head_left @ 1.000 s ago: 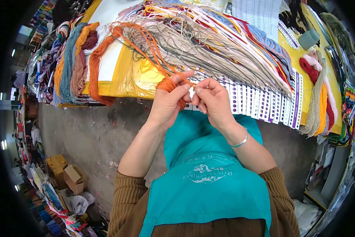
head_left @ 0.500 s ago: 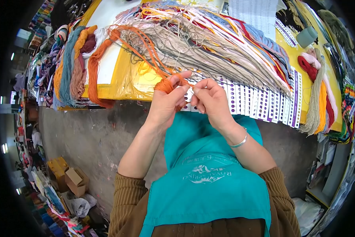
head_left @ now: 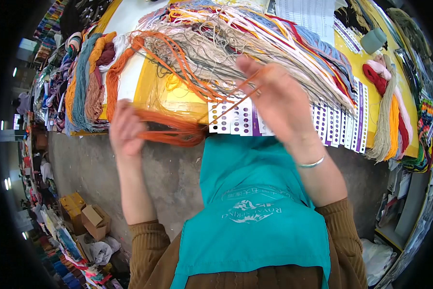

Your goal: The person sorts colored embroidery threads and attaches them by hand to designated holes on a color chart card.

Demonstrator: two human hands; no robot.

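Orange thread stretches in a loose bundle between my two hands above the table's front edge. My left hand, smeared by motion, is closed on the left end of the bundle. Off to the right, my right hand is raised with a few orange strands caught at its fingers, also blurred. More orange strands trail back over the table to an orange skein. Below the right hand lie white cards with rows of punched holes, with several bundles of threads on the ones further right.
A wide heap of beige, white, red and blue threads spreads over the yellow table. Coloured skeins hang over its left edge, others on the right. A greenish cup stands behind. Cardboard boxes sit on the floor.
My hands were close together on a wound clump of orange thread. They have parted, the left going left and the right going right and up, and the thread has opened out between them.
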